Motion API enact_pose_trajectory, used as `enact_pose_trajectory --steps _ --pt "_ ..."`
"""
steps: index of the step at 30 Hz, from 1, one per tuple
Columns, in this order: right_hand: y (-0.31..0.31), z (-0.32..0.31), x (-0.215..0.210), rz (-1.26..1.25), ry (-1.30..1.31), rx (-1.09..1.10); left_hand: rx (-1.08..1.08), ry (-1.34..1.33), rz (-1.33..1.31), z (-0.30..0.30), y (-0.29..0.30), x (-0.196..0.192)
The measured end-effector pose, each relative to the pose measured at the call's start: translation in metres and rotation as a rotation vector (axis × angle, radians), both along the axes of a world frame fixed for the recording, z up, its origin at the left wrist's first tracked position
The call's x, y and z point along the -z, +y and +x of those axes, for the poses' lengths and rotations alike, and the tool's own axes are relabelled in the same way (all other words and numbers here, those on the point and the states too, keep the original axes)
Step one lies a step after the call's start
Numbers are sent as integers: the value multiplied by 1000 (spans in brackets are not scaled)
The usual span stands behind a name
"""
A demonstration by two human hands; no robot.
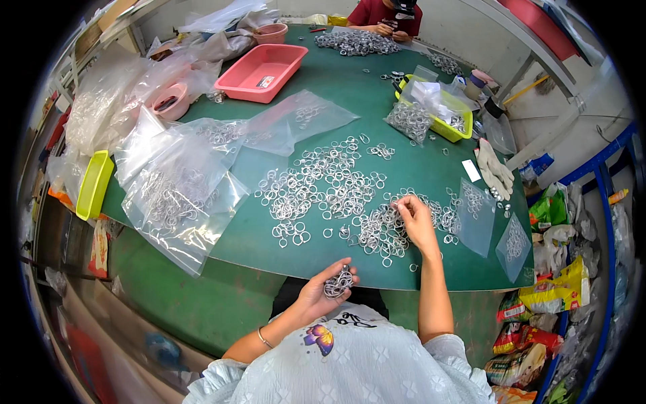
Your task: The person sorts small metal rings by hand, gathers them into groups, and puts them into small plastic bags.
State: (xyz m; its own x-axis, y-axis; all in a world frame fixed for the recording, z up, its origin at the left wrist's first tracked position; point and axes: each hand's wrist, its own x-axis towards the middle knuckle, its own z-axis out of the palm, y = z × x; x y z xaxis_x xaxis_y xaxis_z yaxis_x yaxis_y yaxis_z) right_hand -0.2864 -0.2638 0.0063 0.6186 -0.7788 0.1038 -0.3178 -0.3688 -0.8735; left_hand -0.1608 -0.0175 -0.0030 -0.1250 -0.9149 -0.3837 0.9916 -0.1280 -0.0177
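Cupped in my left hand (324,288), near the table's front edge, is a small bunch of metal rings (338,283). My right hand (416,217) reaches over a heap of silvery rings (380,232), its thumb and forefinger pinched together at the heap's upper right side. Whatever lies between those fingertips is too small to make out. A wider spread of loose rings (323,178) covers the green tabletop just beyond, each ring with a small tab or knob. More rings (444,215) lie to the right of my right hand.
Clear plastic bags of rings (176,202) lie at left; smaller bags (476,215) sit at right. Farther off are a pink tray (232,77), a yellow-green basket (451,129) and gloves (494,168). Across the table (377,101), another person (385,17) works by a ring pile.
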Motion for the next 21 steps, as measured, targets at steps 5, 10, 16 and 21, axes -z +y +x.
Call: enact_pose_trajectory --steps 5,10,16,21 --pt "6 0 -12 242 -185 108 39 -23 -9 6 -12 0" --pt "7 -9 -16 182 -144 118 90 -61 -42 8 -27 3" --pt "7 -16 -37 313 -174 81 123 -97 -8 11 -43 -3" --pt "-1 -14 -31 730 -328 -52 142 -116 -53 14 -50 -5"
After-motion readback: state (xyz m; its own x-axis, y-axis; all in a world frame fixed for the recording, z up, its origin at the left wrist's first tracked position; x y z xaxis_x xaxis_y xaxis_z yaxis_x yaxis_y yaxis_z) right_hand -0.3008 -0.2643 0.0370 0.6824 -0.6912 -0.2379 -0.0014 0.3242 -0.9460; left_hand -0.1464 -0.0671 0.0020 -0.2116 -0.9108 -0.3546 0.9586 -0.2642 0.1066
